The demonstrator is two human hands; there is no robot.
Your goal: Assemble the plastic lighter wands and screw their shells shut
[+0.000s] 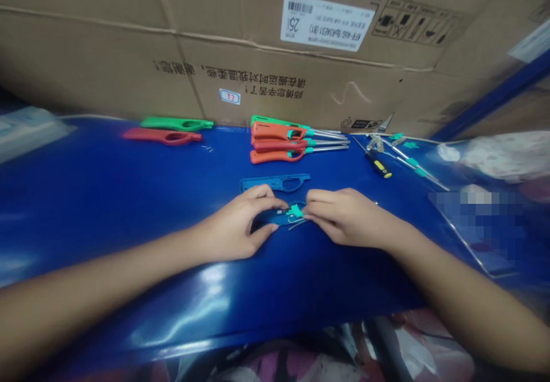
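Note:
In the middle of the blue table, my left hand (234,227) grips a blue lighter casing half (281,220) between thumb and fingers. Facing it, my right hand (350,216) is closed in a pinch at a teal plastic trigger piece (295,211). Thin wires and a small dark part show around the teal piece, inside the casing half. My right fingertips partly hide what they pinch. Just beyond my left hand lies another blue casing half (275,183), its hollow side up, with an oval trigger opening.
Several assembled orange, red and green lighters (279,156) are stacked behind. Green (172,122) and red casings (158,136) lie at the back left. A yellow-black screwdriver (378,164) and metal tubes with teal pieces (415,161) lie right. A cardboard box (240,44) walls off the back.

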